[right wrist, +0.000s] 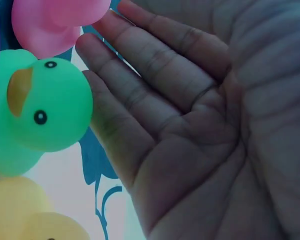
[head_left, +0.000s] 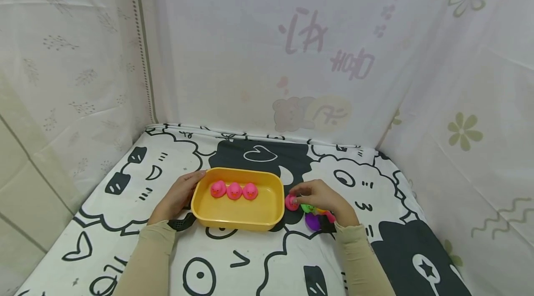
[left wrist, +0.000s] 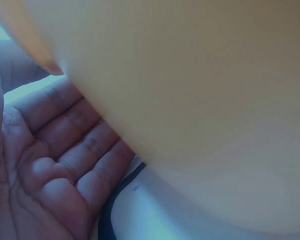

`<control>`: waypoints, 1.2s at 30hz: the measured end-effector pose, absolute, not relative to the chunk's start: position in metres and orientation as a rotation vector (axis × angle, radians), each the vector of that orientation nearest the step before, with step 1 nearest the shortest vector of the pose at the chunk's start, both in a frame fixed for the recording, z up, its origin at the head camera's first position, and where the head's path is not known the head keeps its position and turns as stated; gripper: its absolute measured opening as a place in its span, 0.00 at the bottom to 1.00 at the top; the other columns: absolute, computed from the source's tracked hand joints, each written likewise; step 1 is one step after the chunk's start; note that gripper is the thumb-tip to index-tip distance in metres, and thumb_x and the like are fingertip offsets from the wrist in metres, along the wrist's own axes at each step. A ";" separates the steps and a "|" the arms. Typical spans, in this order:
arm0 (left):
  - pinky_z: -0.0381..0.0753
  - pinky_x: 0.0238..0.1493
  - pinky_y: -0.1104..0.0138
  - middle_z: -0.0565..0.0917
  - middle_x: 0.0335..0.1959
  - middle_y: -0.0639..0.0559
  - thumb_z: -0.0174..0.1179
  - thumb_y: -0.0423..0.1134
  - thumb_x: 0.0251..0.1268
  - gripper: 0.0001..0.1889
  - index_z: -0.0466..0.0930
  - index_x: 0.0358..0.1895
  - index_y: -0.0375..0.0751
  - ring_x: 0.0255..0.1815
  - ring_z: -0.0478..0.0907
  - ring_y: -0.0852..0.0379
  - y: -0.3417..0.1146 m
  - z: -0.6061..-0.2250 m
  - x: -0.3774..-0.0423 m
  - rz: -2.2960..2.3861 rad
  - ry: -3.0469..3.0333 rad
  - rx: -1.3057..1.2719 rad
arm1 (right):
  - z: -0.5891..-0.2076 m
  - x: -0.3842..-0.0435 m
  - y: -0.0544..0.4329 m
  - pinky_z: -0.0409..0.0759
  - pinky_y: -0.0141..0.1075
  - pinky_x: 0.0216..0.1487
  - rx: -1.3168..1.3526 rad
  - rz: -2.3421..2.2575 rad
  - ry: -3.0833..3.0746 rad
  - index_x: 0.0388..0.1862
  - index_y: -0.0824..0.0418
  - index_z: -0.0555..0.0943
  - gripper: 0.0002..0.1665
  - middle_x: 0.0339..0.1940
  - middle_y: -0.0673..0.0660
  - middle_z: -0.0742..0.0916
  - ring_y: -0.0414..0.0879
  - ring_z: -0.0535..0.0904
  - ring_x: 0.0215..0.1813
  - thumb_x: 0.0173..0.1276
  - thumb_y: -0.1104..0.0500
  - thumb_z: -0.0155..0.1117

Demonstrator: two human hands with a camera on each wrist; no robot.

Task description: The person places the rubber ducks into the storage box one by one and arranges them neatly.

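Observation:
A shallow yellow plastic tray (head_left: 238,215) lies on the cloth, with three pink toy ducks (head_left: 234,190) in a row inside it. At its left side my left hand (head_left: 177,196) holds the tray's edge; in the left wrist view the tray wall (left wrist: 190,125) hides the fingertips. Just right of the tray, my right hand (head_left: 319,195) pinches another pink duck (head_left: 290,202) between thumb and fingers. Beneath that hand sits a green duck (right wrist: 50,105), close to a purple toy (head_left: 312,222) and a yellow duck (right wrist: 40,215).
Black-and-white cartoon cloth (head_left: 200,277) covers the table. Pale printed curtains (head_left: 233,54) hang behind it and at both sides. Further small toys (head_left: 327,215), partly hidden, lie under the right wrist.

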State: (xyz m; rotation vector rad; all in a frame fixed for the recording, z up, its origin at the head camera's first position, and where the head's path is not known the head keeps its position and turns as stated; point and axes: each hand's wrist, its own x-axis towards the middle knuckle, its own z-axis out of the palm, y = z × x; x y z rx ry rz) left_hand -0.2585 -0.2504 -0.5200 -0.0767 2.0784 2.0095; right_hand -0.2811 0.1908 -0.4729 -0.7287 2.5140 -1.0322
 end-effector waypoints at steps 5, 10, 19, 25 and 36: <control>0.85 0.47 0.62 0.77 0.64 0.40 0.52 0.68 0.70 0.41 0.68 0.73 0.39 0.47 0.83 0.49 -0.250 -0.520 -0.258 2.000 2.099 -0.068 | -0.475 -0.282 0.190 0.83 0.45 0.55 -0.748 -1.031 2.522 0.51 0.52 0.87 0.14 0.46 0.46 0.88 0.46 0.84 0.52 0.68 0.52 0.72; 0.85 0.48 0.63 0.76 0.65 0.39 0.52 0.68 0.70 0.41 0.68 0.73 0.39 0.48 0.82 0.49 -0.250 -0.521 -0.258 2.003 2.093 -0.068 | -0.475 -0.282 0.189 0.84 0.45 0.54 -0.740 -1.024 2.508 0.50 0.52 0.88 0.14 0.45 0.45 0.89 0.47 0.84 0.52 0.68 0.51 0.72; 0.85 0.48 0.63 0.76 0.65 0.39 0.53 0.68 0.69 0.41 0.68 0.73 0.39 0.48 0.82 0.49 -0.251 -0.520 -0.257 2.004 2.088 -0.066 | -0.474 -0.281 0.190 0.84 0.42 0.52 -0.727 -1.016 2.503 0.50 0.53 0.88 0.13 0.43 0.45 0.89 0.45 0.84 0.49 0.67 0.53 0.72; 0.85 0.48 0.62 0.75 0.66 0.39 0.51 0.69 0.69 0.42 0.67 0.74 0.40 0.48 0.83 0.48 -0.251 -0.518 -0.256 1.988 2.098 -0.059 | -0.475 -0.281 0.192 0.82 0.45 0.57 -0.723 -0.984 2.511 0.50 0.49 0.88 0.14 0.45 0.44 0.89 0.45 0.82 0.53 0.65 0.55 0.74; 0.84 0.50 0.63 0.72 0.70 0.39 0.50 0.67 0.72 0.40 0.65 0.75 0.40 0.51 0.82 0.50 -0.250 -0.519 -0.256 1.988 2.107 -0.045 | -0.474 -0.281 0.192 0.78 0.52 0.61 -0.726 -0.984 2.517 0.50 0.49 0.89 0.16 0.46 0.43 0.88 0.49 0.81 0.56 0.62 0.55 0.76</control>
